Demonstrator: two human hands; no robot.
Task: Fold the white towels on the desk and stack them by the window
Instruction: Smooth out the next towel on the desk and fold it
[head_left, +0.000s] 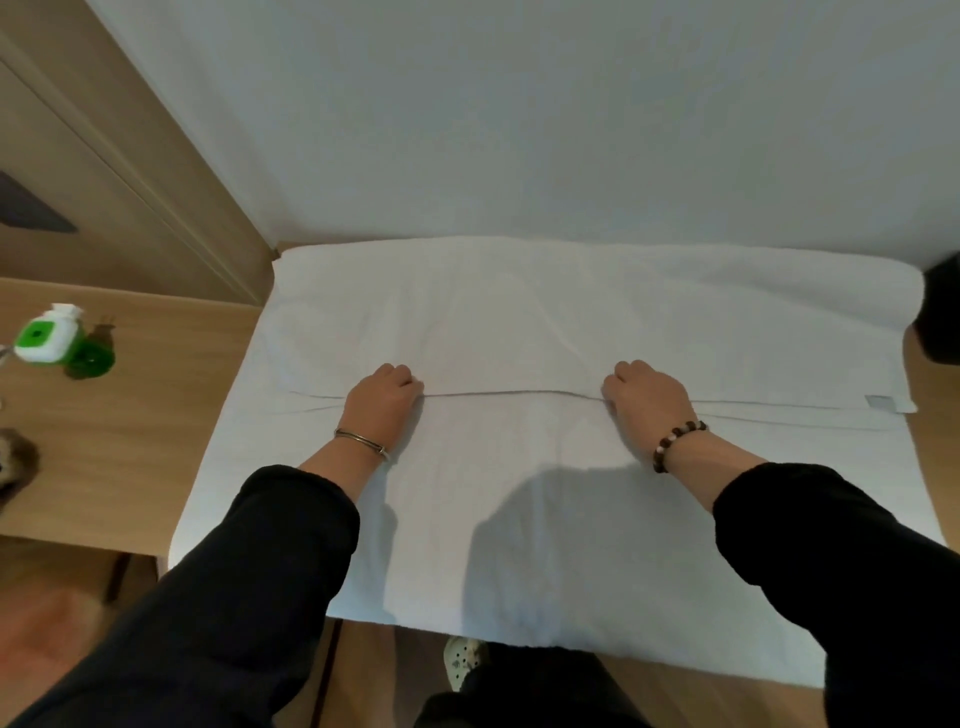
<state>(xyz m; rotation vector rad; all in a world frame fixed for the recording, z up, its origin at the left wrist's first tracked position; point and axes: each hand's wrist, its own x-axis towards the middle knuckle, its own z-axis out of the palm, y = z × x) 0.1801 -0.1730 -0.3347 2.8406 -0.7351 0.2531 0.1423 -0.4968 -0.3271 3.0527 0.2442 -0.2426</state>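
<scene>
A large white terry-cloth towel (519, 493) flat beneath left hand (382, 400) and right hand (647, 402), both curled tight, gripping its folded edge, soft creases beyond the knuckles.

A white towel (519, 519) lay spread across the wooden desk (130, 426), its far part against the white wall (519, 130) and one hem running crosswise through the middle. The left hand (382, 400) and the right hand (647, 402), well apart, rested knuckles-up on that hem with fingers curled onto it. A green-and-white bottle (47, 335) stood on the desk to the left, clear of the towel.
</scene>
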